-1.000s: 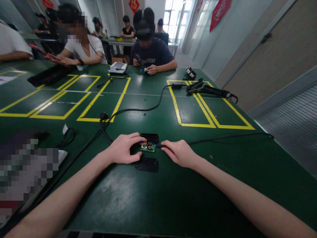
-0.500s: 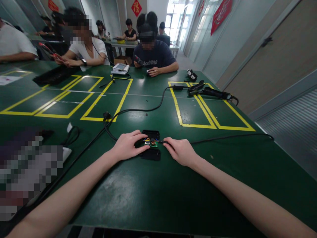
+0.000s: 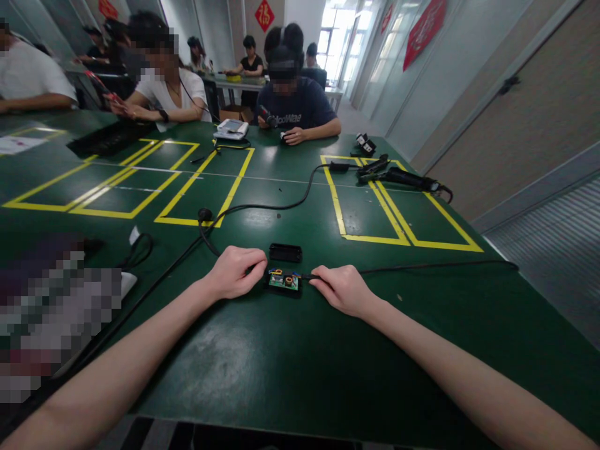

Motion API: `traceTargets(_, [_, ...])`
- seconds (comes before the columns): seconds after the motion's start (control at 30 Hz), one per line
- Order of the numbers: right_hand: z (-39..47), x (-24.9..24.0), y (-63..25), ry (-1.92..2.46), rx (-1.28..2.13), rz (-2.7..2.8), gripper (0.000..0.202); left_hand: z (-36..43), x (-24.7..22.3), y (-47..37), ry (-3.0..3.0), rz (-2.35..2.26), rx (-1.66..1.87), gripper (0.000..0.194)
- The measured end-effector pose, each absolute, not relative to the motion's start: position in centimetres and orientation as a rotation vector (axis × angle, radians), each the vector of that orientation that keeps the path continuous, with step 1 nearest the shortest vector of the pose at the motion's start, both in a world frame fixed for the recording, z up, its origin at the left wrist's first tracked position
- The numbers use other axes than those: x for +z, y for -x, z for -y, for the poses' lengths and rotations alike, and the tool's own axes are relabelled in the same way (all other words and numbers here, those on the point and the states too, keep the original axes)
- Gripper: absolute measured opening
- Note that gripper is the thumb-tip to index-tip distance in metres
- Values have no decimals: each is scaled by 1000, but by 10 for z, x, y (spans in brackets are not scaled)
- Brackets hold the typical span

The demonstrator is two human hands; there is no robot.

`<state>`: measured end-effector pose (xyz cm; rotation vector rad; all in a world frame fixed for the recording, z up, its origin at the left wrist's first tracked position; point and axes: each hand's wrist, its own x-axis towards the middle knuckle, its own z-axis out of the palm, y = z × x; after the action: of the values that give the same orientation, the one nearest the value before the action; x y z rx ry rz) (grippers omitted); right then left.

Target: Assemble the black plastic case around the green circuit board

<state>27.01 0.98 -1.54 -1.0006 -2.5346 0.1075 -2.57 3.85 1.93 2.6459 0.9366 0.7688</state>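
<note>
A green circuit board (image 3: 284,280) with a copper coil and coloured wires lies in a black half-shell (image 3: 291,292) on the table. Just behind it sits the other black half-shell (image 3: 285,252), its hollow side up. My left hand (image 3: 239,270) is closed at the board's left end, fingers pinched round the black cable there; the cable runs off behind the hand. On the other side my right hand (image 3: 341,287) pinches the black cable (image 3: 307,276) that leaves the board's right end.
Yellow tape frames (image 3: 375,238) mark the green table (image 3: 225,362). A plug (image 3: 205,215) and a long cord lie ahead on the left. Black tool parts (image 3: 403,178) rest at the far right. Across the table a co-worker (image 3: 297,103) handles small parts; others sit behind.
The circuit board has come down into the nearer half-shell. My left hand has moved from the board's edges to its left end; my right hand stays on the right cable.
</note>
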Motion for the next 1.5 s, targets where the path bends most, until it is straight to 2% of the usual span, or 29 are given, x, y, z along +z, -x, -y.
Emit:
traceTargets(0.23, [-10, -12, -265, 1059, 135, 2597, 29, -40, 17, 25, -2675, -901, 622, 18])
traceTargets(0.6, [-9, -11, -261, 1036, 59, 2598, 25, -41, 15, 23, -2691, -927, 565, 17])
traceTargets(0.67, [-10, -11, -261, 1005, 8, 2579, 31, -42, 14, 22, -2692, -944, 581, 21])
traceTargets(0.73, [-11, -10, -260, 987, -42, 2540, 37, -44, 11, 20, -2662, -1012, 610, 35])
traceTargets(0.8, [-13, -10, -260, 983, -47, 2503, 37, -45, 7, 17, -2604, -1163, 651, 50])
traceTargets(0.87, [-15, -10, -259, 982, -7, 2488, 34, -46, 3, 15, -2568, -1304, 675, 55])
traceTargets(1.17, [-18, -11, -261, 1012, 227, 2414, 15, -44, 3, 8, -2495, -1508, 559, 42])
traceTargets(1.5, [-17, -9, -258, 1178, 158, 2345, 19, -37, 4, -4, -2644, -1437, 429, 42])
